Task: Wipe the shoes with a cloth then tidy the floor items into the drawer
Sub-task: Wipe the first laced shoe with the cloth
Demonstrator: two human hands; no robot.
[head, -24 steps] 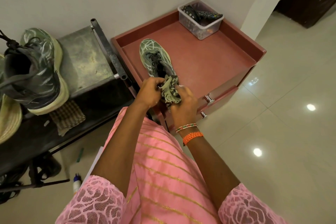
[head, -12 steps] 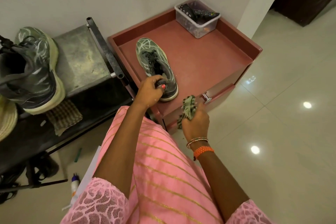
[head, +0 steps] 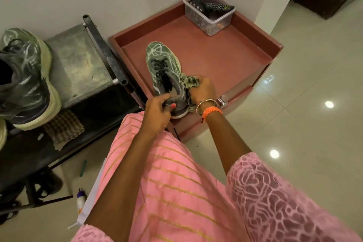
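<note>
The left hand (head: pixel 157 113) grips the heel of 1 shoe (head: pixel 165 76) on the red cabinet top (head: pixel 225 59), while the right hand (head: pixel 202 89) bunches the cloth (head: pixel 189 82) against its side; a hard wipe could twist the shoe from the fingers, since only the heel is held

Second shoe (head: pixel 23 76) cut by left edge; remotes (head: pixel 214 7) blurred.
</note>
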